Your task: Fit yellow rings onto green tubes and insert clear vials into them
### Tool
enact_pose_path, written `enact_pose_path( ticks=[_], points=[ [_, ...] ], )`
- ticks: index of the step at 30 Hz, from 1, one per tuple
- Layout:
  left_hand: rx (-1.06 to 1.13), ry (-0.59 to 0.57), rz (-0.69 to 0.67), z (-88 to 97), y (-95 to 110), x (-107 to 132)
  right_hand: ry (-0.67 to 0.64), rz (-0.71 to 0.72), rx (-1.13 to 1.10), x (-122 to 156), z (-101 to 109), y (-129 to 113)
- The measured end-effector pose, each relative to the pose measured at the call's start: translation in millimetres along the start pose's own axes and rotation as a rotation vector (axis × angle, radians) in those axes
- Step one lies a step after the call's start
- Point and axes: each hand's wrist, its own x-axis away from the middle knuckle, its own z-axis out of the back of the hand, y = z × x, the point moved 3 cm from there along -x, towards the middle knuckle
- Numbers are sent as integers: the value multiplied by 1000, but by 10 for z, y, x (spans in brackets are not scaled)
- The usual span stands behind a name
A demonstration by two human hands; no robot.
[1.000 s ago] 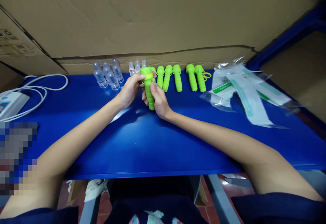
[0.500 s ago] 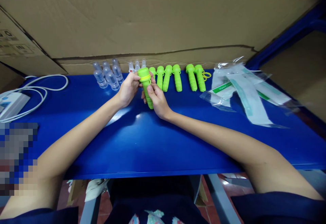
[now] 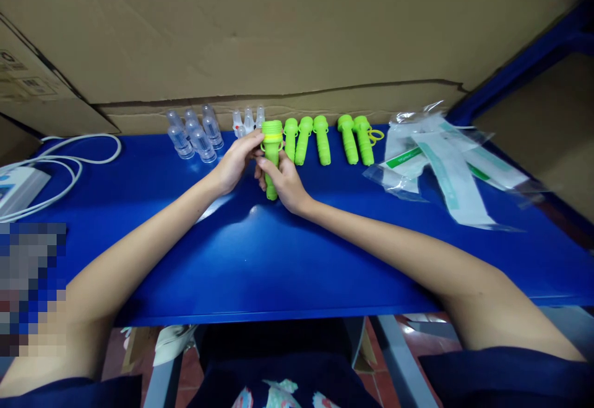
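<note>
A bright green ribbed tube (image 3: 271,169), with a threaded top and a yellow ring below the thread, stands nearly upright between my hands above the blue table. My right hand (image 3: 288,186) wraps the lower body, its thumb across the front. My left hand (image 3: 237,159) pinches the tube near the ring and loop, just under the thread; some of its fingers are hidden behind. Close behind the hands are small clear cone-tipped pieces (image 3: 249,121), one with a red spot. Just to the right lies a row of similar green tubes (image 3: 304,142).
Several clear plastic cylinders (image 3: 203,145) stand back left. Two more green tubes (image 3: 349,142) lie right of the row, with a yellow ring (image 3: 375,137) beside them. Clear-wrapped white packets (image 3: 457,179) overlap at right. A white cable (image 3: 78,159) coils at left. Cardboard (image 3: 288,30) walls the back.
The held tube has turned more upright and shifted slightly right, its loop now facing forward. My left fingers have moved from its ring to just lower at the side.
</note>
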Motion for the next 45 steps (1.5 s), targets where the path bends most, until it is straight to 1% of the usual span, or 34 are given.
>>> enact_pose_path(
  ticks=[3, 7, 13, 21, 25, 30, 35, 40, 45],
  points=[
    [-13, 16, 17, -20, 13, 7, 12, -13, 2, 4, -2, 9],
    [9, 2, 52, -43, 35, 34, -15, 3, -10, 13, -6, 17],
    [61, 0, 92, -36, 3, 41, -22, 13, 13, 22, -16, 22],
    [71, 94, 26, -45, 4, 31, -17, -8, 99, 64, -41, -33],
    [48, 86, 27, -36, -67, 19, -17, 7, 63, 50, -23, -34],
    [-11, 56, -16, -27, -162, 12, 10, -32, 60, 16, 11, -19],
    [-55, 44, -52, -22, -138, 29, 40, -78, 50, 1, -5, -50],
    [-87, 64, -42, -25, -141, 28, 66, -154, 53, -7, -20, -51],
    [-75, 78, -34, -54, -151, 39, 66, -165, 67, -10, -12, -48]
  ],
)
